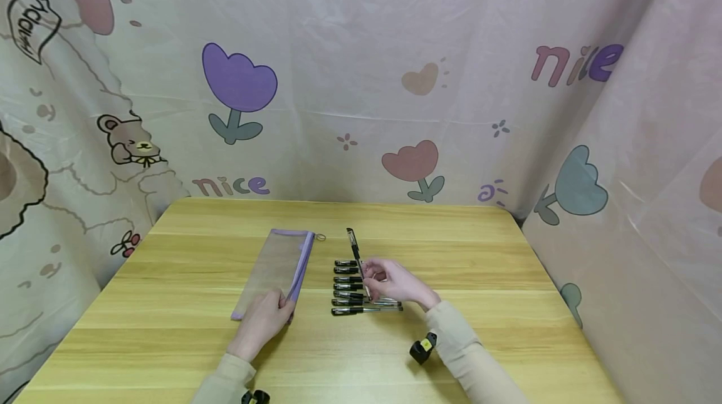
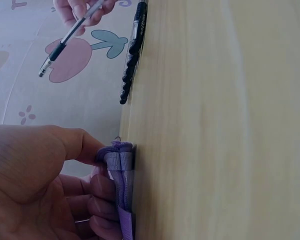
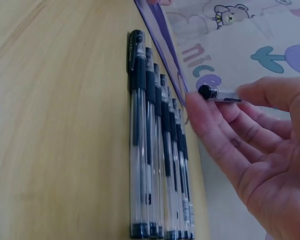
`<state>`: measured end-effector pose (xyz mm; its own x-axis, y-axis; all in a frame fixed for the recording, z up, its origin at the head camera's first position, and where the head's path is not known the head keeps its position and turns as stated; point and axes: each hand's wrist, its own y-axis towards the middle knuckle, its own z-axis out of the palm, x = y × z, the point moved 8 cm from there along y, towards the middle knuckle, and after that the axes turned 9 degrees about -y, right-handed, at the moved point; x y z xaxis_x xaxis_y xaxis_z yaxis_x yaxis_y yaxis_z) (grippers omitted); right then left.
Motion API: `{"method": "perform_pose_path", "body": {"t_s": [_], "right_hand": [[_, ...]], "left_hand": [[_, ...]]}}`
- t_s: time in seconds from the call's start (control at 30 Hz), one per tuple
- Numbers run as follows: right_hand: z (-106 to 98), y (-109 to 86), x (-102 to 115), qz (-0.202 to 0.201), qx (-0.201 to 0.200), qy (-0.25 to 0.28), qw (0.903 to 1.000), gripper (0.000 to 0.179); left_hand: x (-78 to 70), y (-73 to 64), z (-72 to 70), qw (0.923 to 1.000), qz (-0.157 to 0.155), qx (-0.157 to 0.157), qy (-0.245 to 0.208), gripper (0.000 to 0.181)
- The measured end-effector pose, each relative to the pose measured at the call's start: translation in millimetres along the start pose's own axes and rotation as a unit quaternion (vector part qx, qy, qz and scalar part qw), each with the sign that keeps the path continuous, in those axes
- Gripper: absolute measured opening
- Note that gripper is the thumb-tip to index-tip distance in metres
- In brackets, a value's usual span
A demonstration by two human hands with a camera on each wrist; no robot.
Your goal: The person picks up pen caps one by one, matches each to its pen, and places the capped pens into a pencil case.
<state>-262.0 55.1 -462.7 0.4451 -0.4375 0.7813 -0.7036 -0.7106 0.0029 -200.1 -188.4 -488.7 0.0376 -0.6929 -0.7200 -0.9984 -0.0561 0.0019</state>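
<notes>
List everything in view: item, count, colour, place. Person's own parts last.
Table: 1, yellow wood grain, foreground
Backdrop: 1, pale with coloured prints, behind and beside table
Pouch: 1, see-through, purple trim, left part of table
Ring: 1, metallic, pouch's far right corner
Lying pens: 7, clear and black, row right of pouch
Held pen: 1, clear and black, tilted above the row
Wrist devices: 2, black, one per wrist
Sleeves: 2, beige, forearms
Left hand: 1, gripping pouch's near end
Right hand: 1, pinching held pen

head view: evenly lit | wrist views: dimmer | table [image 1: 462,247]: soft shadows
</notes>
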Motion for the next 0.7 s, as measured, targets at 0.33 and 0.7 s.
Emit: {"method": "perform_pose_path", "body": {"t_s": [0.33,0.7], "right_hand": [[6.0,8.9,-5.6,0.063,-0.011,0.115,0.9913,0.046],[19.7,24.4,-4.7,0.096,0.006,0.239,0.9663,0.047]], "left_hand": [[0.4,0.0,0.3,0.9999,-0.011,0.004,-0.006,0.028],[-2.8,-0.8,-7.2,0.9996,-0.010,-0.022,-0.017,0.028]]}}
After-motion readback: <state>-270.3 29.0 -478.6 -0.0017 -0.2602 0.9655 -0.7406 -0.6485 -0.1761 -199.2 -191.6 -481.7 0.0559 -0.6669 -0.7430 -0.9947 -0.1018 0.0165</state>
